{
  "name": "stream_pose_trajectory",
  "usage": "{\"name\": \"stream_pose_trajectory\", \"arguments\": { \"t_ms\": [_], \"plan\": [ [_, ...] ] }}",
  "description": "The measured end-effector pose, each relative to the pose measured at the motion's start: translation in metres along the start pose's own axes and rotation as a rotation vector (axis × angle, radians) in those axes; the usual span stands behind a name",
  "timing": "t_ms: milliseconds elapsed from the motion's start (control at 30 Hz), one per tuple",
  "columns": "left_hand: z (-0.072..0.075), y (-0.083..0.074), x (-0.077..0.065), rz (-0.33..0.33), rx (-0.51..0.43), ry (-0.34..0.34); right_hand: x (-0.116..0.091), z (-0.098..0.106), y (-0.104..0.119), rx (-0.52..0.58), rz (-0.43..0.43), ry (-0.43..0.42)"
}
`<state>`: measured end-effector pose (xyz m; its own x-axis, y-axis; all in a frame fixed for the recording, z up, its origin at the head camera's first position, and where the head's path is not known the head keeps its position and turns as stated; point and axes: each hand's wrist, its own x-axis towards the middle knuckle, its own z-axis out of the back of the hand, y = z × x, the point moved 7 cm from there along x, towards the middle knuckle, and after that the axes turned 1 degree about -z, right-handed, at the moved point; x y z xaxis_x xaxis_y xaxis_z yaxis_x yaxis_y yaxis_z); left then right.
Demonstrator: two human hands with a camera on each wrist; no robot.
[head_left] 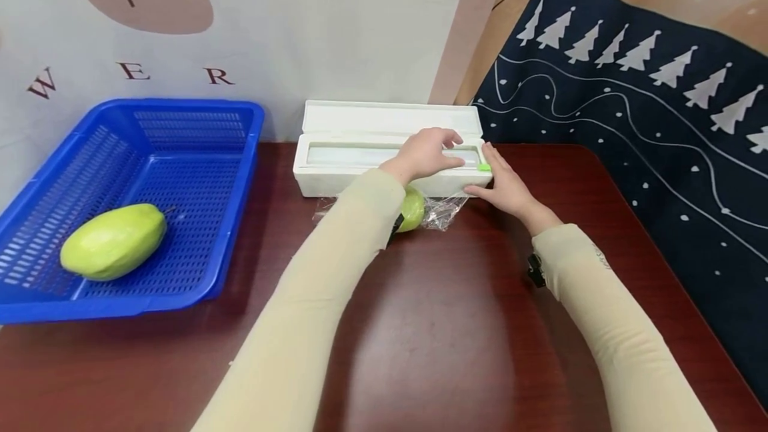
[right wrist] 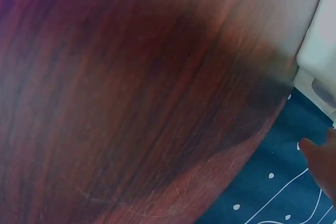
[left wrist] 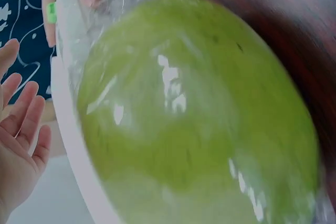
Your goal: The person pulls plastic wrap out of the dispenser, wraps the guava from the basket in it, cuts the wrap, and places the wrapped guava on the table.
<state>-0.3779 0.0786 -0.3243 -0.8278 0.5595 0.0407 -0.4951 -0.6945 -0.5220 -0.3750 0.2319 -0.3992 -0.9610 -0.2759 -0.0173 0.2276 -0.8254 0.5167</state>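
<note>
A white cling-film dispenser box [head_left: 360, 182] sits against the back wall with its lid [head_left: 384, 117] raised and a green slider [head_left: 484, 167] at its right end. My left hand [head_left: 427, 152] hovers over the box's right half, its fingers loosely bent and holding nothing. My right hand [head_left: 507, 185] rests against the box's right end, fingers straight along the side and thumb at the front corner. In front of the box lies a green oval fruit [left wrist: 194, 103] wrapped in clear film [head_left: 444, 212]; my left forearm partly hides it in the head view.
A blue plastic basket [head_left: 237, 219] stands at the left, with a yellow-green oval fruit [head_left: 114, 242] inside. The dark red wooden table [head_left: 444, 325] stretches toward me. A navy cloth with white trees [head_left: 648, 125] hangs along the right side.
</note>
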Motion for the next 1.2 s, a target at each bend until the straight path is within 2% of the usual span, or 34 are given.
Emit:
{"name": "stream_pose_trajectory", "arguments": {
  "t_ms": [200, 367, 500, 633, 733, 967, 1200],
  "plan": [
    [-0.017, -0.007, 0.011, -0.01, 0.032, 0.017, -0.001, -0.004, 0.005, -0.015, 0.021, -0.028],
    [-0.027, -0.013, 0.015, -0.01, 0.006, 0.032, -0.001, -0.004, 0.008, 0.005, 0.043, -0.054],
    [-0.033, -0.014, 0.018, 0.017, -0.014, 0.026, 0.0, -0.005, 0.009, 0.005, 0.055, -0.057],
    [-0.038, -0.015, 0.022, 0.012, -0.005, 0.01, 0.0, -0.004, 0.007, -0.004, 0.055, -0.065],
    [-0.041, -0.015, 0.025, 0.011, 0.012, -0.003, 0.0, -0.002, 0.007, -0.013, 0.053, -0.068],
    [-0.044, -0.014, 0.027, 0.045, -0.008, -0.028, 0.0, 0.0, 0.006, -0.042, 0.076, -0.092],
    [-0.046, -0.013, 0.031, 0.081, 0.018, -0.039, 0.0, 0.002, 0.001, -0.063, 0.077, -0.116]
  ]
}}
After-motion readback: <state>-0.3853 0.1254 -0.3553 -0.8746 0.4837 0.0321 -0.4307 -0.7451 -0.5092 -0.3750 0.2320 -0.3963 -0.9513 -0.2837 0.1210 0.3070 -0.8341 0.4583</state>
